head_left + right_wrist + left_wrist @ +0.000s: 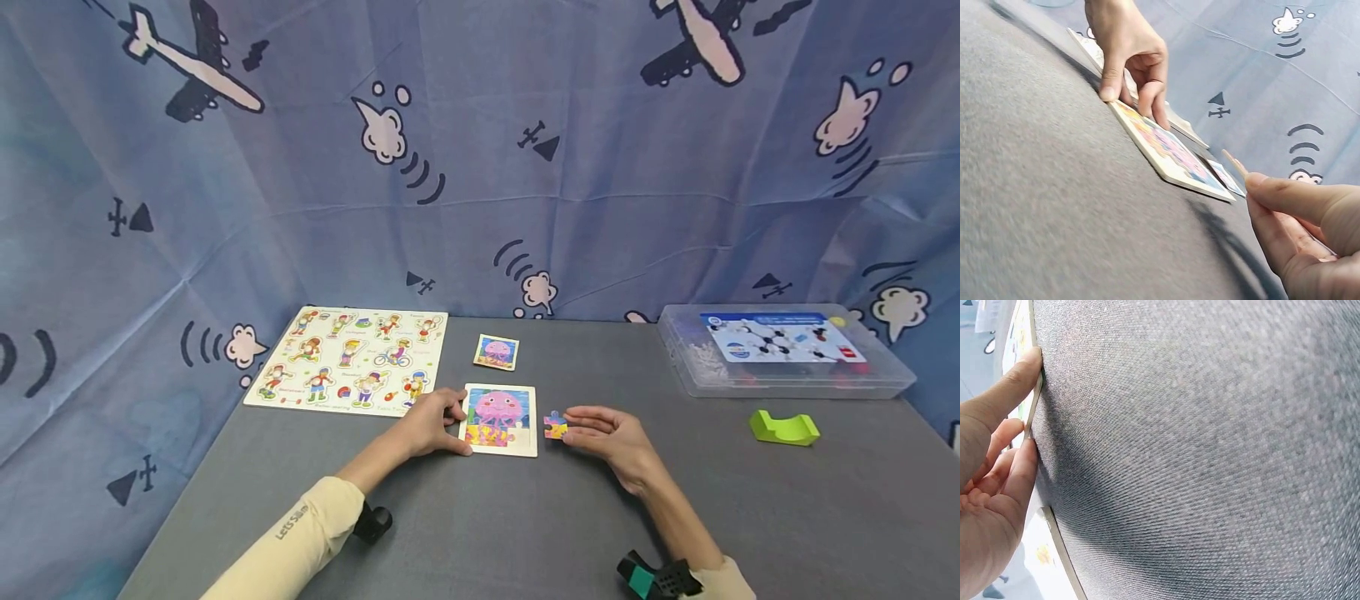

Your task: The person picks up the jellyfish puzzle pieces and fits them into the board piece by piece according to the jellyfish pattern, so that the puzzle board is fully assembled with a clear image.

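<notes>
A small jigsaw board [523, 437] with a pink jellyfish picture lies on the table, its lower right corner showing bare backing. My left hand [429, 423] grips the board's left side, thumb at the near corner and fingers along the edge; the left wrist view shows the fingertips [1030, 447] down at that edge. Just right of the board, my right hand [611, 442] pinches a jigsaw piece [555, 427] coloured yellow, pink and blue. The right wrist view shows this piece [1235, 161] edge-on, raised between thumb and fingers.
Behind the board lies a small jellyfish picture card [496, 352]. A large board of sports figures [330, 358] is at the left. On the right are a clear plastic case [780, 350] and a green curved block [784, 428]. A patterned blue curtain [480, 167] hangs behind the table.
</notes>
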Demonstrator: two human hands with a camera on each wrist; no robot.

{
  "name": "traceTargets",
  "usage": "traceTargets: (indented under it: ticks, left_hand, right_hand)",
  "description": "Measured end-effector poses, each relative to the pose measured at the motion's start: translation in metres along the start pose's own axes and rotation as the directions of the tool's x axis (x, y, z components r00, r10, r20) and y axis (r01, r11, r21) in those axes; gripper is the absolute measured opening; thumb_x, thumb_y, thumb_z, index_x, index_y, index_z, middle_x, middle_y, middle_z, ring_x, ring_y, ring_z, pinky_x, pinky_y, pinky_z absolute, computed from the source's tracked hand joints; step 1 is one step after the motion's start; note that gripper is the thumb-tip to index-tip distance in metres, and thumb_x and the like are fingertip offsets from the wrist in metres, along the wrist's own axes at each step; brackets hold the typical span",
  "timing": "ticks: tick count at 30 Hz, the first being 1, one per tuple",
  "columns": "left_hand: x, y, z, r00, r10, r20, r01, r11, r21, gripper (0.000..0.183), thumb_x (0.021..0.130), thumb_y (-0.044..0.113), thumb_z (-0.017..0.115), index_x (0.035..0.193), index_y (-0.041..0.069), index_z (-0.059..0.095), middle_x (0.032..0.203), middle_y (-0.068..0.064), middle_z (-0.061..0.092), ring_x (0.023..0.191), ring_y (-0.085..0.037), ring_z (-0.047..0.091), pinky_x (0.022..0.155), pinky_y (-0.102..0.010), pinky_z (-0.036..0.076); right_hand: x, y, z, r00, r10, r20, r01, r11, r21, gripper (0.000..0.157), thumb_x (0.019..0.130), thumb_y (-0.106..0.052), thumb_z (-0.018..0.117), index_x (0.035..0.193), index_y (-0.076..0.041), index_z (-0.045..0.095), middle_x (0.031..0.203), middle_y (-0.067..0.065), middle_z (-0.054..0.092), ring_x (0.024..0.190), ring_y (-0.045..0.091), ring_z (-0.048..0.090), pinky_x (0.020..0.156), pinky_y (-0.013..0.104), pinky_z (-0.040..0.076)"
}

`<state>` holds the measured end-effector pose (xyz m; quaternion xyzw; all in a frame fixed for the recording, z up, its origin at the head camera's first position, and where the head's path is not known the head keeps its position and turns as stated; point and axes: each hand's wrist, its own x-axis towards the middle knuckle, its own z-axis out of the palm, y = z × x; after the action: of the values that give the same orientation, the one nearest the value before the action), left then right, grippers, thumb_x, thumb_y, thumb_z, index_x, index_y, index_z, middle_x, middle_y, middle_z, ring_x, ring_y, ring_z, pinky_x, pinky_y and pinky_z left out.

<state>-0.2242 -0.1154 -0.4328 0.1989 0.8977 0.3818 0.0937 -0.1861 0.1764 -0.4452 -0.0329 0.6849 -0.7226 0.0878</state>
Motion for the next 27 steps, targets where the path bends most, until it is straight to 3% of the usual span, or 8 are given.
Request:
traceTargets:
  ticks: [10, 16, 22, 27]
  left_hand:
    - [-0.001, 0.000, 0.001, 1.000, -0.002, 0.001, 0.002, 1.000, 0.008, 0.034, 0.063, 0.006, 0.089, 0.081, 0.001, 0.060, 0.136, -0.021, 0.051, 0.120, -0.032, 0.053, 0.086, -0.031, 0.054]
    - [0.000, -0.001, 0.001, 1.000, -0.005, 0.003, 0.005, 1.000, 0.007, 0.034, 0.063, 0.006, 0.089, 0.081, 0.002, 0.061, 0.136, -0.021, 0.051, 0.121, -0.032, 0.052, 0.087, -0.031, 0.054]
    - [-0.001, -0.001, 0.000, 1.000, -0.001, -0.001, 0.001, 1.000, 0.011, 0.035, 0.063, 0.007, 0.090, 0.083, 0.001, 0.062, 0.135, -0.021, 0.052, 0.120, -0.031, 0.053, 0.087, -0.031, 0.054]
    - [-0.001, -0.001, -0.001, 1.000, 0.014, -0.008, -0.014, 1.000, 0.016, 0.035, 0.062, 0.007, 0.090, 0.083, 0.001, 0.062, 0.134, -0.021, 0.053, 0.119, -0.031, 0.054, 0.086, -0.029, 0.055]
  right_hand:
    - [0.007, 0.005, 0.021, 1.000, -0.009, 0.023, 0.008, 0.998, 0.055, 0.049, 0.077, 0.017, 0.068, 0.120, 0.025, 0.047, 0.108, 0.021, 0.067, 0.089, 0.009, 0.067, 0.080, 0.024, 0.056]
    - [0.008, 0.008, 0.034, 1.000, -0.009, -0.015, 0.009, 1.000, 0.030, 0.046, 0.076, 0.016, 0.071, 0.117, 0.023, 0.052, 0.107, 0.025, 0.066, 0.085, 0.010, 0.067, 0.077, 0.023, 0.057]
    - [0.009, 0.010, 0.047, 0.994, -0.066, -0.086, 0.051, 0.985, -0.162, 0.036, 0.072, 0.014, 0.075, 0.106, 0.015, 0.064, 0.102, 0.026, 0.068, 0.077, 0.011, 0.067, 0.069, 0.019, 0.056]
    - [0.012, 0.013, 0.054, 0.981, -0.131, -0.146, 0.074, 0.935, -0.347, 0.032, 0.067, 0.011, 0.080, 0.097, 0.007, 0.070, 0.093, 0.018, 0.071, 0.069, 0.010, 0.065, 0.063, 0.016, 0.053]
